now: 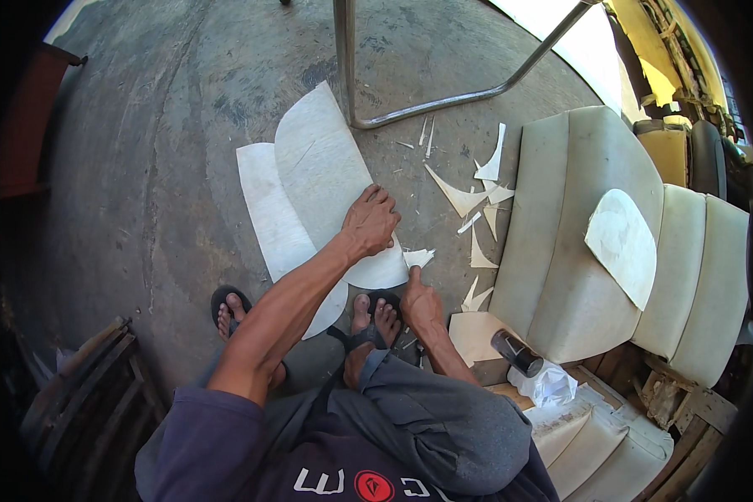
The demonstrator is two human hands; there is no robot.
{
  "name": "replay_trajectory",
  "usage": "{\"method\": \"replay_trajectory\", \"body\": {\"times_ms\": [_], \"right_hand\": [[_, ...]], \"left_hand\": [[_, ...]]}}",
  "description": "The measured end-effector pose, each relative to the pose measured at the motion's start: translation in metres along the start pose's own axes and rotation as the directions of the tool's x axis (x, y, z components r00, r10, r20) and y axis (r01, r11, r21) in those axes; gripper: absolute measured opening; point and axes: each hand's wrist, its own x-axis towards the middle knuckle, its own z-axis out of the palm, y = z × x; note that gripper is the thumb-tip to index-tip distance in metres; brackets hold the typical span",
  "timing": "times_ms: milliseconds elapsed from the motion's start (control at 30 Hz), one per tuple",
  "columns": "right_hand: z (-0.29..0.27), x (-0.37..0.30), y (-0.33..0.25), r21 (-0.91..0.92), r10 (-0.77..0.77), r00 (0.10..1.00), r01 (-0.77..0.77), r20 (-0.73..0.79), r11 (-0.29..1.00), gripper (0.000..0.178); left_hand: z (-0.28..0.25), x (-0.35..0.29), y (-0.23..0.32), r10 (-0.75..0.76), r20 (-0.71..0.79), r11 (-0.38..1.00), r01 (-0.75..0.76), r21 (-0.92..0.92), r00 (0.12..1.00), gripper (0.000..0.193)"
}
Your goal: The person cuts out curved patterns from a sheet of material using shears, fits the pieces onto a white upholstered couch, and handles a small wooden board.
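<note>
Two overlapping white sheets of stiff, felt-like material with rounded ends lie on the floor before me. My left hand (371,221) rests on the right edge of the upper sheet (318,159), its fingers curled over that edge. Beneath it, the lower sheet (263,197) sticks out to the left. By the upper sheet's bottom right corner, my right hand (422,299) is closed, with one digit pointing forward against a small jagged white scrap (418,258). Whatever sits inside those right fingers is hidden.
Several pointed white offcuts (460,191) litter the floor to the right. Beyond them are cream padded seat cushions (552,226), one bearing a rounded white piece (621,243). A dark cylinder (517,351) and plastic bag (548,383) lie nearer. A bent metal leg (427,107) stands ahead.
</note>
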Motion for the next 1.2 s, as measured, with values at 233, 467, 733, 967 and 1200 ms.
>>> {"method": "replay_trajectory", "body": {"times_ms": [233,467,733,967,1200], "right_hand": [[0.002,-0.005,0.011,0.036,-0.021,1.0,0.021,0.004,0.999,0.03],[0.012,-0.009,0.024,0.005,-0.036,0.999,0.036,-0.019,0.999,0.028],[0.03,-0.016,0.042,-0.006,-0.052,0.998,0.052,-0.046,0.999,0.028],[0.029,-0.014,0.055,0.109,-0.042,0.998,0.048,-0.054,0.993,0.025],[0.005,-0.027,0.043,0.521,-0.019,0.917,0.244,-0.399,0.818,0.027]], "left_hand": [[-0.004,-0.001,-0.004,-0.009,-0.001,1.0,0.009,-0.017,1.0,0.04],[-0.009,-0.002,-0.006,-0.04,0.042,0.999,0.041,-0.021,0.998,0.041],[-0.005,-0.014,-0.01,-0.069,0.0,0.997,0.069,-0.019,0.998,0.04],[-0.016,-0.013,-0.006,-0.085,0.065,0.996,0.086,-0.011,0.994,0.042],[-0.057,-0.023,-0.015,-0.078,0.133,0.997,0.075,0.028,0.988,0.036]]}}
